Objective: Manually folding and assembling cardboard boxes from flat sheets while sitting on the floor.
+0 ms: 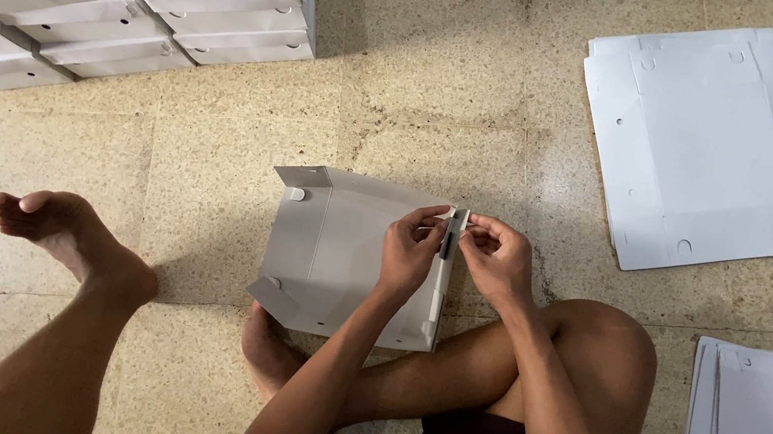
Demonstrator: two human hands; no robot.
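The half-folded box [342, 256] lies on the floor [216, 155] at centre. Left hand [410, 250] and right hand [498, 259] pinch its three-o'clock wall at the top corner, apparently locking a tab; next, that tab likely needs pressing home.

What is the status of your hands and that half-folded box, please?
Left hand and right hand both pinching the box's right wall at its top corner. Box half-folded on the floor. Nothing in the way; flat sheets lie apart.
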